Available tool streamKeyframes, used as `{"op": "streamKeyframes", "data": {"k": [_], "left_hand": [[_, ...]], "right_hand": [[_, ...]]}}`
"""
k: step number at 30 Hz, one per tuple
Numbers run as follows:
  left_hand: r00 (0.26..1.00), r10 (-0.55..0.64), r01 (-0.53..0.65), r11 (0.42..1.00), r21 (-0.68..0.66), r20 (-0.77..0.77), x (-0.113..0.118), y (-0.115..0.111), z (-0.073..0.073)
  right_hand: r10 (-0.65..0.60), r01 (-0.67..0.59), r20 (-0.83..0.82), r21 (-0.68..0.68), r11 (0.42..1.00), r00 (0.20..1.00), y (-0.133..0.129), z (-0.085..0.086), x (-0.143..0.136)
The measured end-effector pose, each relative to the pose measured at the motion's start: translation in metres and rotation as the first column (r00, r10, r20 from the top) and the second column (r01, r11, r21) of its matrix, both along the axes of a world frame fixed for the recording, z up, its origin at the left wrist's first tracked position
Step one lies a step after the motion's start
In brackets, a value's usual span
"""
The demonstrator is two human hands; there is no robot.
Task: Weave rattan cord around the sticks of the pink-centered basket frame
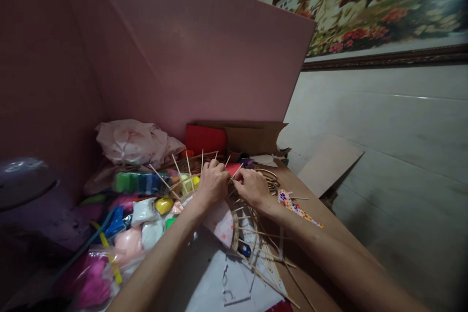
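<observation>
A round woven frame (236, 229) with thin sticks standing out around its edge lies in front of me, a pale pink spotted disc (222, 224) at its middle. At the frame's far side my left hand (214, 180) is closed over the rim, fingers bent down. Just to its right, my right hand (251, 185) pinches at the rim by a stick, thumb and index finger together. The palms and part of the fingertips are hidden. Loose long strands trail from the frame toward the lower right.
Bags of coloured clay (127, 241) crowd the left side, below a pink plastic bag (137, 141). A paper with black marks (234, 282) lies near me. Coiled strands (269, 179) and a flowered strip (298, 208) are on the right. A pink panel (204, 58) stands behind.
</observation>
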State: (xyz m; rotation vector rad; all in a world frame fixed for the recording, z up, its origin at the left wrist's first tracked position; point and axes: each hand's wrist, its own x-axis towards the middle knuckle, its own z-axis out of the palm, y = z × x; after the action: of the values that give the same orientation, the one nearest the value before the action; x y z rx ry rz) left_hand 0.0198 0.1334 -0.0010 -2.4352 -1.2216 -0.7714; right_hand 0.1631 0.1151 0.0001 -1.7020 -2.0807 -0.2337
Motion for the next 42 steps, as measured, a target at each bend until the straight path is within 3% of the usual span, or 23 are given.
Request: {"op": "streamKeyframes", "data": {"k": [22,42], "left_hand": [[1.000,-0.008,0.008,1.000,0.010,0.013,0.0008,0.0002,0.0003],[0.999,-0.028,0.028,1.000,-0.008,0.026,0.0009,-0.0025,0.0041]], "right_hand": [[0.014,-0.013,-0.018,0.062,0.998,1.000,0.0026,-0.0064,0.0041],[0.001,0.001,-0.053,0.047,0.999,0.999,-0.0005,-0.0009,0.0043]]}}
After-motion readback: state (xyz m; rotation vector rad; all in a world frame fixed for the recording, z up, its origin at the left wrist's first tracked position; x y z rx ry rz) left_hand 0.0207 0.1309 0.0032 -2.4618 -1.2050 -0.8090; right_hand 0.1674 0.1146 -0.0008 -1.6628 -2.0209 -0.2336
